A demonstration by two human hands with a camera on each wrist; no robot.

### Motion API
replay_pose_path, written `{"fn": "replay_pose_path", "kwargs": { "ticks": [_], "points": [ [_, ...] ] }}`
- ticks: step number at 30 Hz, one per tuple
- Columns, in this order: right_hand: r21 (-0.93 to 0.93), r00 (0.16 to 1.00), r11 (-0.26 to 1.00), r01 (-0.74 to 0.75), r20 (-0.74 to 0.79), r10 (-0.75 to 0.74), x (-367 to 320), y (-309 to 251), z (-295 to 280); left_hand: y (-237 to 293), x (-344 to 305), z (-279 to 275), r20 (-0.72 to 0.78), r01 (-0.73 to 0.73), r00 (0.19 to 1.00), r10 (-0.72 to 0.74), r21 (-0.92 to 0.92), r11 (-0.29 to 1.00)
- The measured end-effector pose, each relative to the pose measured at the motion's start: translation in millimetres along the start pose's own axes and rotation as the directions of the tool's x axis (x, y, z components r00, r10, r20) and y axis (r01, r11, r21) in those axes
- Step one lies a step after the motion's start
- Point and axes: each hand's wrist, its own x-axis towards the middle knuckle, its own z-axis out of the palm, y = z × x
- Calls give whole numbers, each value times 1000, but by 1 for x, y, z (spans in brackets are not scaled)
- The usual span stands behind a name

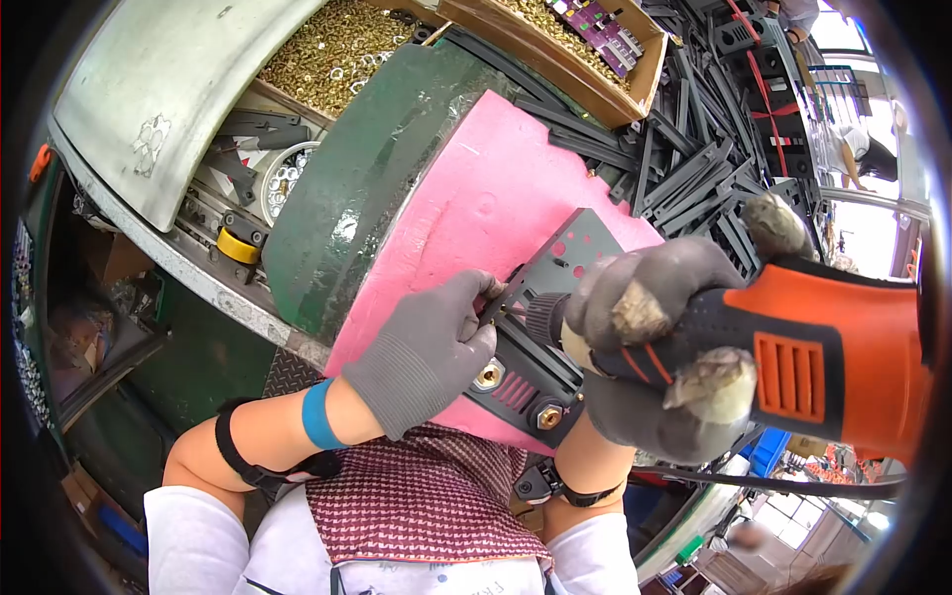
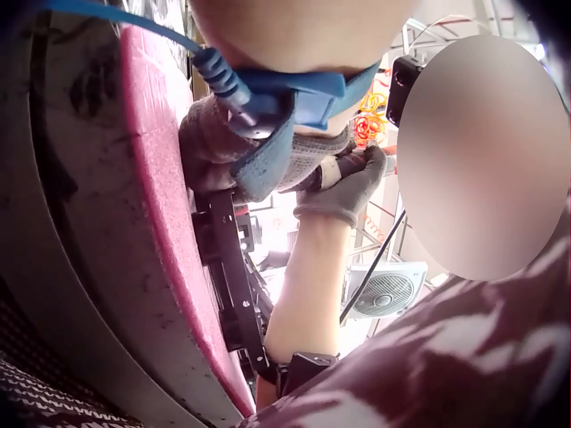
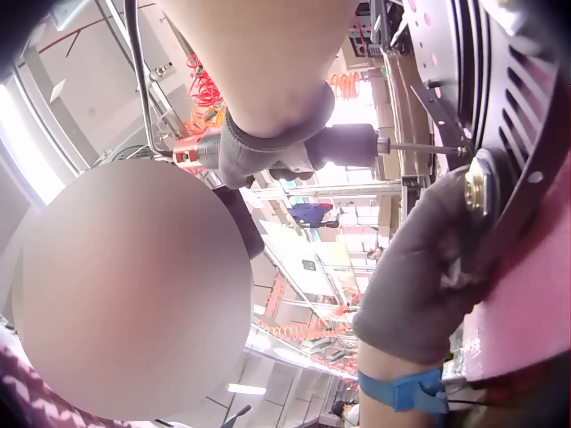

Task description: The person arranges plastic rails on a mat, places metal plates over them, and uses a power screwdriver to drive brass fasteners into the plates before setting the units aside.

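The gloved right hand grips an orange and black power screwdriver. In the right wrist view, the tool ends in a long thin bit that meets the dark metal part. Beside the bit, the gloved left hand holds the edge of this dark metal part, which has slots and two brass fittings. A perforated plate stands at its far side. Pink foam lies underneath. The left fingertips are partly hidden in the left wrist view.
Beyond the foam are boxes of small brass pieces and a purple circuit board. Many dark metal strips are piled at the back right. A round tub and yellow tape sit left of the green surface. A black cable crosses at lower right.
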Motion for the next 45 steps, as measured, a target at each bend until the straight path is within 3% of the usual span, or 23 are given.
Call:
{"fn": "replay_pose_path", "kwargs": {
  "ticks": [6,8,12,14,15,16,18,22,25,29,31,37,40,44,45],
  "points": [
    [9,1000,1000,-9,-4,9,-6,-5,3,-2,-1,1,-79,-90,993,89,-2,996],
    [7,1000,1000,-19,-10,19,-9,-12,1,6,-1,-5,38,57,998,-57,24,998],
    [5,1000,1000,-24,-20,24,-13,-16,5,-4,-3,-12,95,-4,995,10,-57,998],
    [0,999,1000,-22,-26,22,-13,-19,6,1,-4,-20,57,68,997,-60,-156,985],
    [-1,999,1000,-23,-32,23,-15,-26,3,10,-4,-32,170,160,978,-123,-225,961],
    [-2,999,1000,-25,-40,24,-15,-32,1,8,-2,-36,173,162,977,-124,-222,962],
    [-8,998,1000,-23,-51,23,-12,-32,-3,1,3,-40,300,154,954,-3,-479,864],
    [-23,998,1000,-16,-62,15,-3,-28,7,5,7,-31,265,189,964,-39,-570,799],
    [-21,998,1000,-16,-68,15,-3,-31,11,0,11,-38,375,265,926,-42,-565,781],
    [-20,997,1000,-14,-79,12,-4,-37,12,1,11,-38,370,293,926,-76,-574,765],
    [-21,996,1000,-15,-85,14,-7,-40,13,-7,12,-35,408,270,912,36,-664,697],
    [-24,995,999,-22,-98,20,-4,-48,12,-9,14,-29,486,372,864,132,-792,485],
    [-27,994,999,-24,-104,21,-6,-54,12,-10,13,-27,502,402,854,136,-803,440],
    [14,999,1000,-8,-51,9,-1,-59,-1,-6,13,-27,534,445,835,130,-796,411],
    [29,999,1000,-6,-37,7,-1,-58,-3,7,10,-29,533,453,845,33,-748,485]
  ]
}}
